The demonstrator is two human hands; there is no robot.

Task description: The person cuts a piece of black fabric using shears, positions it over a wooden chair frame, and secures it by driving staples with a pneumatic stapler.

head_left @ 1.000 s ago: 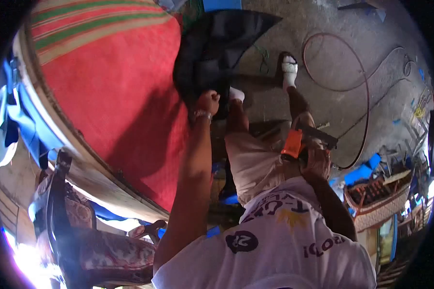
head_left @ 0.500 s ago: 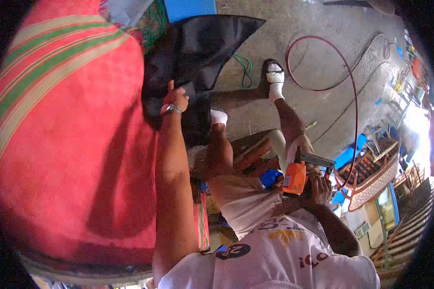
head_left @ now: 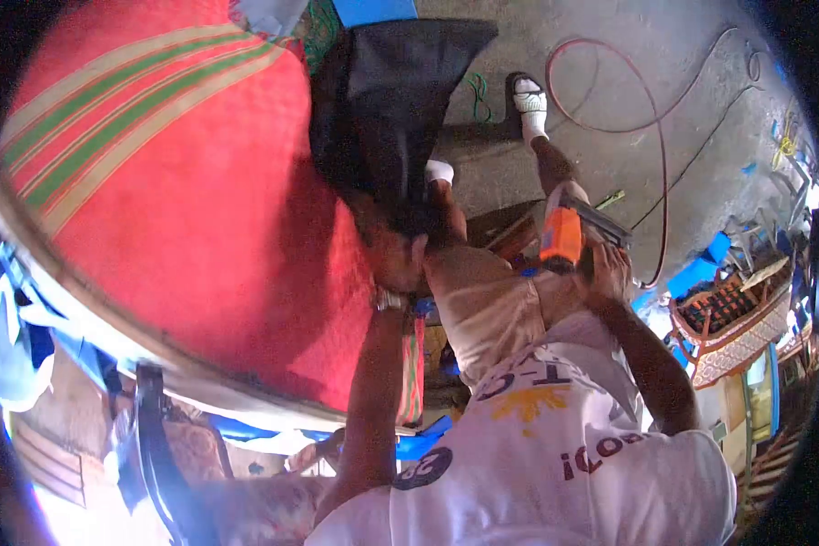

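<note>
In my right hand (head_left: 607,271) is an orange-bodied staple gun (head_left: 562,238) with a dark metal nose, held above my lap with the fingers wrapped round it. My left hand (head_left: 396,257), with a band at the wrist, is at the side of a large red upholstered piece (head_left: 237,246) with green and beige stripes. Its fingers are smeared and in shadow, so I cannot tell whether they grip anything. Just beyond them, the lower end of a black sheet of fabric (head_left: 400,91) reaches this hand; the sheet drapes along the red piece and over the floor.
A red air hose (head_left: 662,182) loops over the concrete floor (head_left: 500,45) on the right. Green cord (head_left: 480,96) lies near my foot (head_left: 530,96). A woven seat frame (head_left: 733,314) stands at the right. Another person's arm (head_left: 314,452) shows behind the red piece.
My left hand has come back from the top of the black fabric toward my body, along the red piece's side. The view has shifted; the staple gun stays in my right hand.
</note>
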